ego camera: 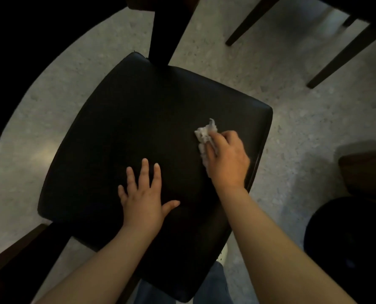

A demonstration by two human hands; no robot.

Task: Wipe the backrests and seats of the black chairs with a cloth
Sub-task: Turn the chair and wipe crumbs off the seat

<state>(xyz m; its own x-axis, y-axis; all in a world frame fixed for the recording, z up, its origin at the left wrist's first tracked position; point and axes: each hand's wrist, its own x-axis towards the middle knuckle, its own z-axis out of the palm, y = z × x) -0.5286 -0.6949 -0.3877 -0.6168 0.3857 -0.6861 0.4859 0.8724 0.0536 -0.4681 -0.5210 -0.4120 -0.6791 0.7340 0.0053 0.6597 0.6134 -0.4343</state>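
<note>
Found both hands on the black chair seat. Noted left hand lying flat toward the seat's near edge, fingers straight and spread, thumb out to the side, holding nothing. Noted right hand further up and close to the seat's right edge, fingers curled over a crumpled white cloth and pressing it onto the seat surface. Logged cloth sticking out beyond the fingertips and along the thumb side of that hand. Recorded both forearms bare. Observed pale speckled floor around the chair, dark slanted furniture legs at upper right, a dark round object at lower right, too dim to identify, and blue trouser fabric below the seat's near corner.
</note>
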